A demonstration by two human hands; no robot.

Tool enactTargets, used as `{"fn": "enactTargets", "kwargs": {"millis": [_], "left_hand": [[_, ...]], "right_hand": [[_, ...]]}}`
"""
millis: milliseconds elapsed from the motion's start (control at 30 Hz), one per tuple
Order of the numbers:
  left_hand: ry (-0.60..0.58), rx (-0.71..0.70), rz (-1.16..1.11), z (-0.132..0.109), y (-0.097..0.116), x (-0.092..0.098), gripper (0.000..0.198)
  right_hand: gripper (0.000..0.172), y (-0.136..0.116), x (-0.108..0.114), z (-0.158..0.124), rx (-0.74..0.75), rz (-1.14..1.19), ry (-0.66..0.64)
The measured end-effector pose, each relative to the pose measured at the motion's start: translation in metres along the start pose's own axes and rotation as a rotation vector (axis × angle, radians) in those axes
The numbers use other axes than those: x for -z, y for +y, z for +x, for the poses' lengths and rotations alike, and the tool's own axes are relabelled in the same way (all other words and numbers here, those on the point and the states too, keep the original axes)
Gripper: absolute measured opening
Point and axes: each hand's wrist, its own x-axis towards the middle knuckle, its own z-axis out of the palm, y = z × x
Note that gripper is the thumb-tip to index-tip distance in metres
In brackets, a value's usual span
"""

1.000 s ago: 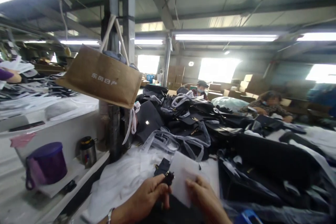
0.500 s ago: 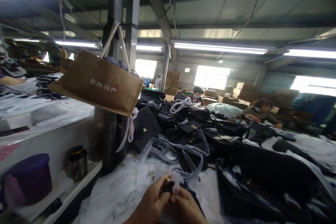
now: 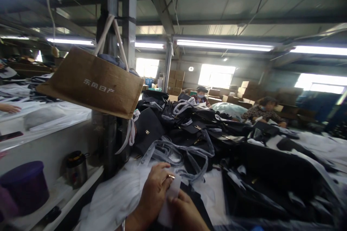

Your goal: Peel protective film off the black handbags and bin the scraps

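Observation:
My left hand [image 3: 154, 187] and my right hand [image 3: 187, 209] are close together at the bottom middle of the head view. Between them is a small white translucent sheet [image 3: 167, 207], gripped by the fingers of both. A gold-coloured glint shows at my left fingertips; whether it is a ring or a metal fitting I cannot tell. The sheet and fingers hide anything inside. Black fabric lies under my right hand. Just beyond, black bags [image 3: 148, 130] are heaped with straps wrapped in clear plastic [image 3: 173, 148].
White sheets [image 3: 114, 195] lie piled to the left. A brown tote bag [image 3: 94, 83] hangs from a dark post. A purple tub [image 3: 25, 187] and a steel flask [image 3: 76, 169] stand on a low shelf. Two people sit behind the heap; another person's hand [image 3: 9, 108] shows far left.
A small black piece with gold-coloured metal, visible between my hands before, is now out of sight. The white sheet has come forward between my fingers. The view has shifted slightly right.

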Motion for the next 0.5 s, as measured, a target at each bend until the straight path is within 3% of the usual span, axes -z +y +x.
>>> {"fn": "enactTargets", "kwargs": {"millis": [100, 300, 500], "left_hand": [[0.057, 0.020, 0.050, 0.005, -0.009, 0.007, 0.020], [-0.093, 0.225, -0.389, 0.013, -0.025, 0.017, 0.027], [0.015, 0.388, -0.702, 0.013, -0.040, 0.020, 0.071]], "right_hand": [[0.047, -0.001, -0.007, -0.001, -0.025, 0.048, 0.040], [0.050, -0.013, -0.021, 0.003, -0.037, 0.016, 0.059], [0.050, -0.009, -0.018, 0.010, 0.001, -0.007, 0.071]]}}
